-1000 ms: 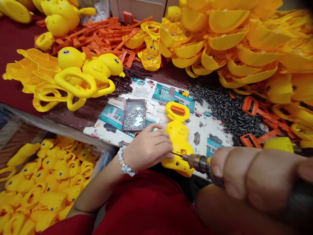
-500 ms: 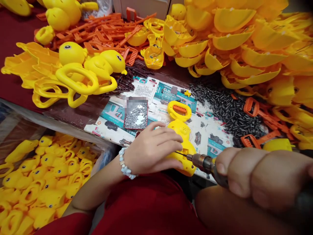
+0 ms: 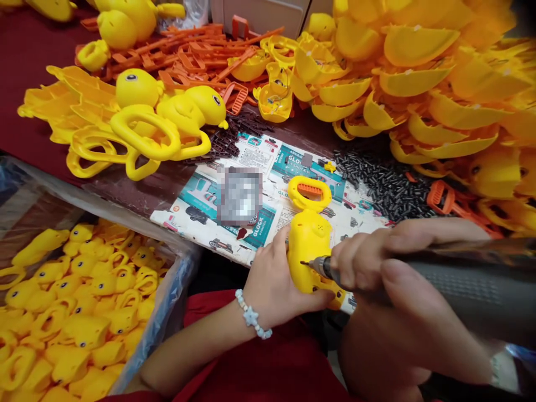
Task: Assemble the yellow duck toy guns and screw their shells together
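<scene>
My left hand (image 3: 278, 285), with a beaded bracelet at the wrist, wraps around the side of a yellow plastic duck toy (image 3: 309, 234). The toy lies on the printed cardboard sheet, its ring handle (image 3: 310, 194) pointing away from me and an orange ridged piece showing at the handle. My right hand (image 3: 389, 262) grips a dark electric screwdriver (image 3: 456, 279), held nearly level from the right. Its bit tip meets the toy's yellow body near the middle; whether a screw sits under it cannot be made out.
A partly blurred tray (image 3: 240, 195) lies on the cardboard sheet (image 3: 201, 195). Black cylindrical pieces (image 3: 385, 184) spread to the right. Yellow half shells (image 3: 419, 84) are stacked behind, with orange strips (image 3: 188, 53) farther left. Finished-looking ducks (image 3: 84, 301) fill a lined box at lower left.
My left hand has shifted from lying across the toy to wrapping its left side. The screwdriver has moved from the toy's near end to its middle. The view has shifted slightly.
</scene>
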Available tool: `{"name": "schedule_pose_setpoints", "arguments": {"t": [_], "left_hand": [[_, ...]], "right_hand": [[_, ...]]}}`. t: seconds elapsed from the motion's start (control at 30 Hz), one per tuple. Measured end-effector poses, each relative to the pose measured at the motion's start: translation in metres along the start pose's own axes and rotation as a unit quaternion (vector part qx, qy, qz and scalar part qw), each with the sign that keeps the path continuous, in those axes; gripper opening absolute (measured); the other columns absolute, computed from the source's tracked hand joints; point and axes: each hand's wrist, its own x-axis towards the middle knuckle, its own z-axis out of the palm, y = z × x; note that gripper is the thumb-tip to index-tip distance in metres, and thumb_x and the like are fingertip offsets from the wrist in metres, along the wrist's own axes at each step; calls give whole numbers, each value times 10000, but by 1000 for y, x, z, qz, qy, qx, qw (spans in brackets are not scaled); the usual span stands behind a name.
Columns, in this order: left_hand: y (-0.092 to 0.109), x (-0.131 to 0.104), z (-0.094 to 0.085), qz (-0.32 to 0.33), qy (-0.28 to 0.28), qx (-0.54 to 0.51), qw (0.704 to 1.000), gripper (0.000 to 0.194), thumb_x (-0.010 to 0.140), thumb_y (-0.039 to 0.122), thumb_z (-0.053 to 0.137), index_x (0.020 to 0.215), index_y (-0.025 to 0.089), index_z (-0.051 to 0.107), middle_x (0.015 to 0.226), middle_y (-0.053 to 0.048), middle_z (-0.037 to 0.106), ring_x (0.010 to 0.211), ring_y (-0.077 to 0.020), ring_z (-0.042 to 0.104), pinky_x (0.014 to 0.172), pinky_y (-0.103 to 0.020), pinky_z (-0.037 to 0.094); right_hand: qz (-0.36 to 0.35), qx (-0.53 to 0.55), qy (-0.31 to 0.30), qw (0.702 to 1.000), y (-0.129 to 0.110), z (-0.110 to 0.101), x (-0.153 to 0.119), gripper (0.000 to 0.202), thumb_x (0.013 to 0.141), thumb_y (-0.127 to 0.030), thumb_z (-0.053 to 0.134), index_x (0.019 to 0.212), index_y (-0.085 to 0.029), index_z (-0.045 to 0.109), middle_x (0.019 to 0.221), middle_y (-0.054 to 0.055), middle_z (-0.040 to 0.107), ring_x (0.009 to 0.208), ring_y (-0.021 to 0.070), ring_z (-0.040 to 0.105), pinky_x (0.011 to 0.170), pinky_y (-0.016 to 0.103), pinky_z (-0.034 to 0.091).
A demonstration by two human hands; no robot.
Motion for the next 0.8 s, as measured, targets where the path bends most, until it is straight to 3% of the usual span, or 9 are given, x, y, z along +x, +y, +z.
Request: {"name": "schedule_pose_setpoints", "arguments": {"t": [0.2,0.43,0.6,0.8], "left_hand": [[0,-3,-4,46,48,71,995,976,471,645,759,1238,123,455,1077,-173,677,884,-369,670,779,-532,539],[-3,-3,-2,87,67,108,988,995,469,648,770,1242,93,476,1097,-186,680,844,-348,684,751,-505,559],[-6,-6,1,111,81,124,983,1001,502,701,730,1240,74,476,966,-161,709,747,-330,679,674,-486,554],[-9,-4,-3,94,47,111,988,991,521,644,737,1274,67,450,992,-169,702,806,-335,675,738,-484,545]], "right_hand": [[18,47,-40,998,-4,-4,-14,87,881,-166,551,946,-220,529,596,-43,511,475,108,508,502,316,462],[4,64,-67,996,2,-9,-15,61,894,-187,534,947,-215,538,596,-37,492,489,110,509,529,313,476],[6,73,-79,994,4,-13,-18,81,896,-161,529,945,-221,553,595,-32,503,481,110,513,537,314,491],[-9,73,-41,996,5,1,-18,48,871,-185,549,844,-216,524,569,-31,486,462,107,467,493,299,450]]}}
